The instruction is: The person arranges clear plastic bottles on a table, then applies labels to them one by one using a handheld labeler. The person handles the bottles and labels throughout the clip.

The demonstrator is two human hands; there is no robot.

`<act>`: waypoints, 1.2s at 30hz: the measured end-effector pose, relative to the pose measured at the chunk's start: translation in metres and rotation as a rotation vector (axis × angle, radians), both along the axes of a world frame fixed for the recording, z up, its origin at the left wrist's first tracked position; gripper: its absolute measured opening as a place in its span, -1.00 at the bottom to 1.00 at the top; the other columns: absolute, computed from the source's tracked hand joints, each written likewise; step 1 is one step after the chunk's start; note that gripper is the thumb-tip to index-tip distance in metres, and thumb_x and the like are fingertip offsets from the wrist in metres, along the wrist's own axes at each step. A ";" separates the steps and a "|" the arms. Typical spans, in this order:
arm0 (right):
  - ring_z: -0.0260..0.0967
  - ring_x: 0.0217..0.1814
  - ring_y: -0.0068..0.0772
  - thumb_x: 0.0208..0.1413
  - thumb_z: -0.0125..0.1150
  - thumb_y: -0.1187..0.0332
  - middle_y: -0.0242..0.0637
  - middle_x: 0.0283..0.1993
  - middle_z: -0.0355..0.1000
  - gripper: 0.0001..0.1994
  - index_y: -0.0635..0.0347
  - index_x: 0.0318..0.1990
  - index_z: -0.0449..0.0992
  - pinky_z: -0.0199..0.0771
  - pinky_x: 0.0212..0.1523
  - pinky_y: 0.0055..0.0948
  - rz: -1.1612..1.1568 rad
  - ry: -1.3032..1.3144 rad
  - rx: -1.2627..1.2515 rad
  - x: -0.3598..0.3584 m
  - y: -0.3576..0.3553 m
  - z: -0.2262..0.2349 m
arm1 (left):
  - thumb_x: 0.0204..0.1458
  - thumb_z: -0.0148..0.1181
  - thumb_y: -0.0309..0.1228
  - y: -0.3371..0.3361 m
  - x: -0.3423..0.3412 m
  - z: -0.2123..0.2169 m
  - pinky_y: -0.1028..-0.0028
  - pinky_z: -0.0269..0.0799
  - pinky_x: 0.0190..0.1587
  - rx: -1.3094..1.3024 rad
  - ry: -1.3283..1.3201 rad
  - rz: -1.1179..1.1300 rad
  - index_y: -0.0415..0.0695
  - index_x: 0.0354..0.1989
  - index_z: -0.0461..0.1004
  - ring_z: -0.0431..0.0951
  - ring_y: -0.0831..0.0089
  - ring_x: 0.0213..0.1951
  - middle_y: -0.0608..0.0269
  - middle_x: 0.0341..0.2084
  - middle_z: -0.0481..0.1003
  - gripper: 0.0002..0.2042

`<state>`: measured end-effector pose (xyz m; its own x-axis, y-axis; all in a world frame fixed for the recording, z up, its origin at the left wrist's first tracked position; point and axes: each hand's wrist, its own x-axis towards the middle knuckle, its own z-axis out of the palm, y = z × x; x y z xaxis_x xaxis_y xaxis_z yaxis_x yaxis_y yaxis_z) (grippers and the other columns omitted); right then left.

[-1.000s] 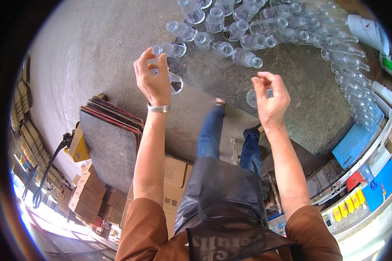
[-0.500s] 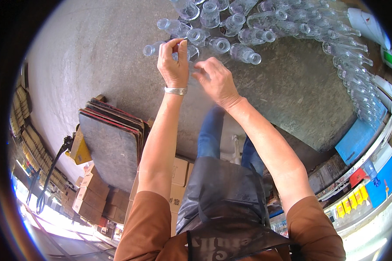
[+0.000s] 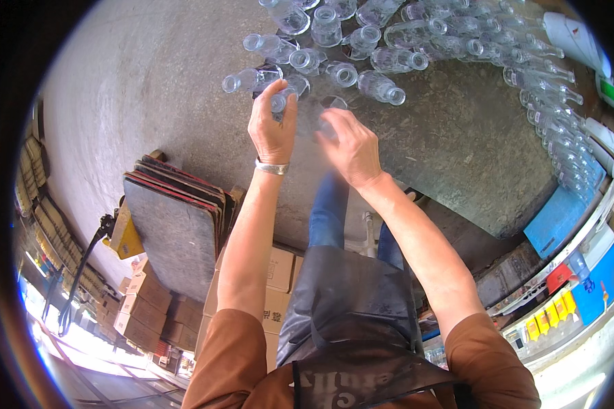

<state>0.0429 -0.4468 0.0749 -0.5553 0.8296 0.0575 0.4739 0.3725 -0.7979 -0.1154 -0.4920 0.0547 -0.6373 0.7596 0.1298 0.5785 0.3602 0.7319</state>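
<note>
My left hand (image 3: 271, 133), a metal bracelet at its wrist, has its thumb and forefinger apart. Between and behind those fingers shows the mouth of a clear glass bottle (image 3: 280, 102) among the nearest of the group; I cannot tell whether the hand touches it. My right hand (image 3: 353, 146) has its fingers curled, smeared by motion, around what looks like a clear glass bottle (image 3: 334, 103), itself blurred. Another bottle (image 3: 232, 83) with a dark patch at its base is just beyond my left fingertips.
Many clear bottles (image 3: 382, 85) stand on the concrete floor (image 3: 150, 88) ahead and curve round to the right. Stacked dark boards (image 3: 174, 225) lean at the left beside a yellow pallet-jack part (image 3: 125, 232). Cardboard boxes (image 3: 143, 293) are farther left, a blue board (image 3: 552, 232) at the right.
My left hand has drawn back slightly, and its fingertips, close together before, are now apart. My right hand has moved a little right and nearer me; a bottle's end now shows past its fingers.
</note>
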 end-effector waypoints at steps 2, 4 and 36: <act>0.57 -0.08 -0.12 -0.07 0.43 0.43 -0.23 -0.04 0.55 -0.68 0.16 -0.11 0.53 0.62 -0.14 -0.28 0.016 0.016 0.002 -0.005 0.005 0.000 | 0.06 0.36 -0.43 0.001 0.001 0.001 0.34 0.51 -0.01 -0.013 -0.005 0.021 -0.11 -0.01 0.55 0.63 0.23 -0.08 0.16 -0.13 0.62 -0.70; 0.57 -0.07 -0.11 -0.07 0.43 0.43 -0.23 -0.05 0.55 -0.67 0.17 -0.12 0.52 0.62 -0.13 -0.28 0.035 0.027 0.008 -0.009 0.009 -0.001 | 0.06 0.37 -0.42 0.003 0.002 0.003 0.34 0.52 -0.02 -0.017 0.001 0.031 -0.10 -0.02 0.56 0.64 0.23 -0.08 0.16 -0.13 0.62 -0.70; 0.50 -0.01 0.04 0.19 0.22 0.07 -0.10 0.02 0.50 -0.59 0.17 0.04 0.52 0.53 -0.05 -0.09 -0.404 -0.287 -0.570 0.378 -0.182 0.054 | 0.17 0.15 -0.53 -0.064 0.205 0.141 0.12 0.23 0.32 -0.231 0.313 -0.467 -0.29 0.28 0.32 0.36 -0.02 0.26 -0.10 0.21 0.38 -0.53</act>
